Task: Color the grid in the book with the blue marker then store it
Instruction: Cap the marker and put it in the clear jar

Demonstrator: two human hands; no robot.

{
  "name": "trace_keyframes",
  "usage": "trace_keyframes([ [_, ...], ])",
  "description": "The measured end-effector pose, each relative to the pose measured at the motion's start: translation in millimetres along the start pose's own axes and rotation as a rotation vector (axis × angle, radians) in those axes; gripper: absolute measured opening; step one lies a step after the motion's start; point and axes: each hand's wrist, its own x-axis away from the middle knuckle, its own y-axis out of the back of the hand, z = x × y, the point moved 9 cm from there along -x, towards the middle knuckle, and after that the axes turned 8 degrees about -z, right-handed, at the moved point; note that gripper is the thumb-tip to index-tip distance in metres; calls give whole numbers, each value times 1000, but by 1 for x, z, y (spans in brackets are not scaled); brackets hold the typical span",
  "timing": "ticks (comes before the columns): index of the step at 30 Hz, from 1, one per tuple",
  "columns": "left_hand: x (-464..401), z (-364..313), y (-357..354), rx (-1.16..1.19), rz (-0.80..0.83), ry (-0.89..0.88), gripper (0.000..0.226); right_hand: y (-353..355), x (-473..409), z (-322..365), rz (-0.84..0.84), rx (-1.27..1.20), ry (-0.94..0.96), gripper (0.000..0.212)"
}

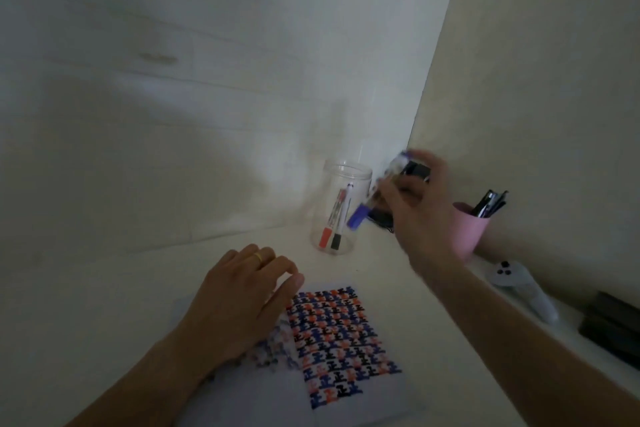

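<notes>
Head view, and I take the clear jar (341,208) as my landmark: it stands upright on the white desk (114,305), close to the corner where two pale walls meet. My right hand (417,215) is just to the right of the jar, fingers closed around the blue marker (360,213), cap end pointing down toward the jar's side. The hand is blurred, so I cannot tell how firm the grip is. Inside the jar lean a red-capped marker (327,234) and a black-capped marker (336,239), caps down.

My left hand (242,302) lies nearer me than the jar, palm down and fingers loosely spread, holding nothing, resting on the book (349,340). The book lies open and flat, its grid filled with blue, orange and black shapes.

I judge the colouring done and the storing step in hand. The next move calls for lifting the blue marker above the jar's rim, standing it steeper, and dropping it in beside the other two without knocking the jar.

Right of the jar, beyond my right hand, stands a pink cup (471,227) of dark pens; further right lie a white controller (523,288) and a dark box (613,333). The light is dim, and the desk otherwise bare.
</notes>
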Motion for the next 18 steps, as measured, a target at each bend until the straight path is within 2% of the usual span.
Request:
trace_keyframes([
  [2,1,0,-4,21,34,-19,35,-2,-39,33,-121,51,142,45],
  [5,3,0,-8,50,60,-25,33,-15,-75,43,-220,150,217,40],
  [10,4,1,-7,43,67,-31,30,-53,-103,-4,-120,440,119,33],
  [18,4,0,-11,39,82,-42,31,-76,-109,-37,-27,738,116,9],
])
